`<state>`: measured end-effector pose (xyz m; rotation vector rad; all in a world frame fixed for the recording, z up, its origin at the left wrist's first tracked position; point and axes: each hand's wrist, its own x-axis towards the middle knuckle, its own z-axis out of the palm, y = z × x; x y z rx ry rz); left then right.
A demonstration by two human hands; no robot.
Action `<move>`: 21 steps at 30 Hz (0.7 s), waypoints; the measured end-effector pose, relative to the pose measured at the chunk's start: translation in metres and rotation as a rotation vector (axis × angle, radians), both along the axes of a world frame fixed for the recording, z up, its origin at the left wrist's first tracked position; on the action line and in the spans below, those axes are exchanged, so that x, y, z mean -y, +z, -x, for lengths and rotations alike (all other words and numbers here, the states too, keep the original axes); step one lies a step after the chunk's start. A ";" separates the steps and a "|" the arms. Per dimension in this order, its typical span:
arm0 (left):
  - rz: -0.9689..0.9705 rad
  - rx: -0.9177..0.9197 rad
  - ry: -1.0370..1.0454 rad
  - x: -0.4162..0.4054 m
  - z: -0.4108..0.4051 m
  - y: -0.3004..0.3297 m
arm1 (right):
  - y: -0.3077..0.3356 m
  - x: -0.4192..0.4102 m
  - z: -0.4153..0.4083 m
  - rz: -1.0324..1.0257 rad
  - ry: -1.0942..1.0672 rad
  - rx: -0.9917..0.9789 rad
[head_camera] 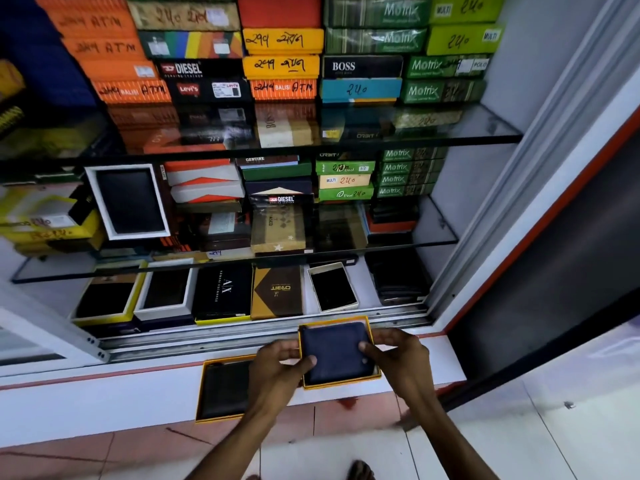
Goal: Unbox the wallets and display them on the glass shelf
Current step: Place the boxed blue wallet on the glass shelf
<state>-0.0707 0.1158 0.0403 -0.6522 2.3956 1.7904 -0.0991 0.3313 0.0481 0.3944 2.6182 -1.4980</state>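
Both hands hold one open yellow-rimmed box (372, 377) over the white ledge (446, 358) in front of the cabinet. The left hand (277, 374) grips the box's left edge, thumb laid on the dark blue wallet (334, 351) inside. The right hand (398, 355) clasps the right edge, its fingers curled onto the wallet's right side. Pressing from both sides likely steadies the box while the wallet is worked loose.

A second yellow-rimmed tray (221, 389) with dark contents lies on the ledge just left of the left hand, apparently set aside within reach.

The wallet is not yet displayed. Open boxed wallets already lie along the cabinet floor behind the sliding track. The lower glass shelf (436, 233) above shows bare glass at its right end, a probable destination.
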 end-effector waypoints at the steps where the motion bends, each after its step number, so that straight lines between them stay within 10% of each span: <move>1: 0.001 -0.035 0.014 0.003 0.000 0.012 | 0.012 0.002 0.000 0.026 0.001 -0.037; 14: -0.007 -0.582 0.157 0.031 0.061 0.172 | 0.166 0.041 0.075 0.314 0.046 -0.501; 21: 0.110 -0.588 0.151 0.027 0.118 0.177 | 0.162 0.043 0.129 0.267 -0.011 -0.494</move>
